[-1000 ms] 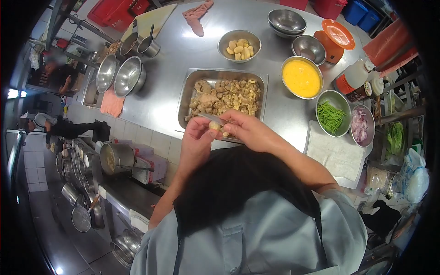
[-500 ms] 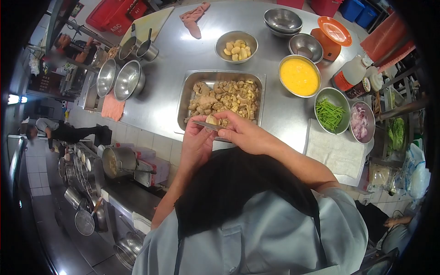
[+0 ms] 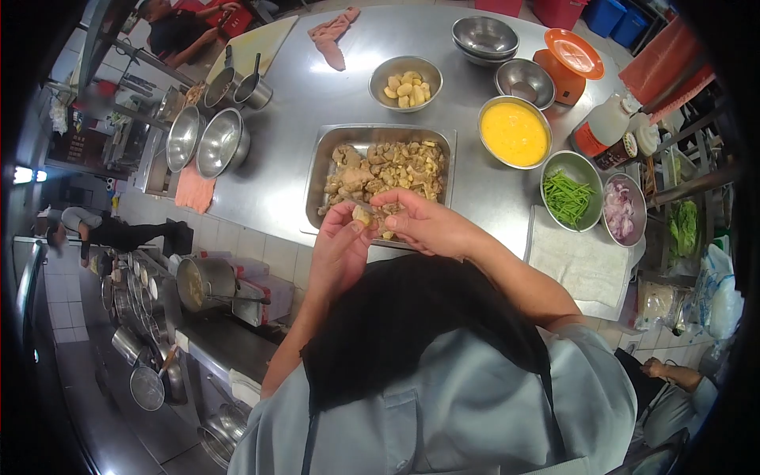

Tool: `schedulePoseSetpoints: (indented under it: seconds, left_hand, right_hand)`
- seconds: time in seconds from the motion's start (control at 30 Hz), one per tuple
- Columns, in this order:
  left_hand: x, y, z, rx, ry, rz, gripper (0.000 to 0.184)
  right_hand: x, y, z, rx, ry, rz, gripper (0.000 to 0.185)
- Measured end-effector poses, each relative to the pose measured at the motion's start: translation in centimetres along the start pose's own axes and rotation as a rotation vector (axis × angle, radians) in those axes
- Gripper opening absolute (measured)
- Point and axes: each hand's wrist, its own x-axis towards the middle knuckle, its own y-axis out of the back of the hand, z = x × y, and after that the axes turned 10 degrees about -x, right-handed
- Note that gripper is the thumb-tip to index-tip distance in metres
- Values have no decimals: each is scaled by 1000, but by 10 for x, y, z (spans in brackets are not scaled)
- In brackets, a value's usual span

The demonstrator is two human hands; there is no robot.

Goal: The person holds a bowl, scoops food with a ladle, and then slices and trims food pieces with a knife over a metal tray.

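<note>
My left hand (image 3: 342, 241) pinches a knobbly yellow-brown piece (image 3: 362, 215) that resembles ginger root, above the near side of a metal tray. Close beside it, my right hand (image 3: 423, 226) is curled with thumb and forefinger together, around the small knife whose blade showed a moment ago; the blade itself cannot be made out now. Brown and yellowish chunks (image 3: 388, 168) fill much of the rectangular tray (image 3: 313, 170) beyond my hands. Farther back, a steel bowl (image 3: 437, 77) holds several pale yellow pieces (image 3: 408, 89).
On the right stand bowls of yellow liquid (image 3: 514, 133), green beans (image 3: 567, 198) and sliced onion (image 3: 620, 210), plus an orange scale (image 3: 566, 67). Two metal bowls (image 3: 220, 144) and lidless pots (image 3: 253, 91) are left. A co-worker (image 3: 178, 32) stands far left; another person's hand (image 3: 655, 367) shows lower right.
The knife blade, visible across the piece before, no longer shows. My right hand has shifted slightly right, away from the left fingers. A co-worker at far left has come farther into view.
</note>
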Motion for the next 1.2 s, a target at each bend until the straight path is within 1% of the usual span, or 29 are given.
schedulePoseSetpoints:
  seconds: [0.07,0.17,0.27,0.37,0.47,0.53,0.6,0.67,0.77,0.87,0.97,1.07,1.1,1.17,1.2]
  left_hand:
    - [1,-1,-2,3,-10,29,29]
    - [4,5,-3,44,-6,13,28]
    - [3,-2,-4,67,-50,-2,29]
    - [0,-5,4,36,55,26,29]
    - [0,0,4,11,82,12,28]
    - [0,3,4,10,101,51,26]
    - [2,2,4,21,111,65,25]
    - [3,0,5,46,112,56,26]
    - [8,0,6,50,123,38,28]
    - [17,7,1,171,68,-27,32]
    - [20,3,1,225,45,-7,32]
    - [29,12,8,228,114,-89,29]
    - [29,6,10,202,137,-73,27]
    - [30,-2,17,179,167,-142,27]
    - [31,-4,20,171,179,-169,26]
  right_hand:
    - [6,-8,8,-142,97,75,42]
    - [3,-10,3,-242,142,81,45]
    - [4,-11,3,-270,108,76,42]
    - [3,-13,3,-237,162,85,37]
    - [4,-8,5,-260,116,65,34]
    - [9,-2,18,-253,150,56,33]
    - [8,3,19,-162,95,24,32]
    - [4,4,17,18,-48,-31,33]
    - [2,5,17,321,-104,69,36]
    - [0,5,15,313,-80,90,42]
    - [-7,-11,1,47,-40,179,42]
    - [5,-21,22,-98,133,246,43]
    - [8,-23,27,-153,164,289,42]
    - [11,-27,31,-264,222,368,38]
    - [10,-28,26,-248,202,378,36]
